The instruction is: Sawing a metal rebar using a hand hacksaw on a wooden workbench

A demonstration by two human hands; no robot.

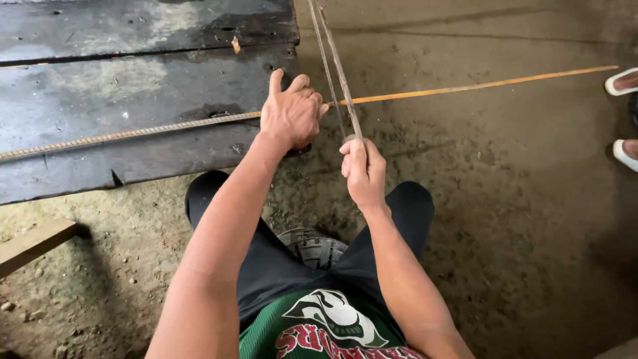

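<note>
A long ribbed steel bar [133, 134] lies across a dark wet wooden platform [100, 86] and runs on over the dirt floor to the right, where it looks orange [478, 86]. My left hand [291, 113] is closed over this bar at the platform's right end. My right hand [363, 171] grips the near ends of two thin rusty rods [335, 66], which slant up and away across the long bar. Below, my knees in dark shorts straddle a tyre-like black object [312, 246].
A pale wooden plank [30, 244] pokes in at the left edge on the dirt. Another person's feet in white sandals [623, 83] stand at the right edge. The floor is packed earth with small stones.
</note>
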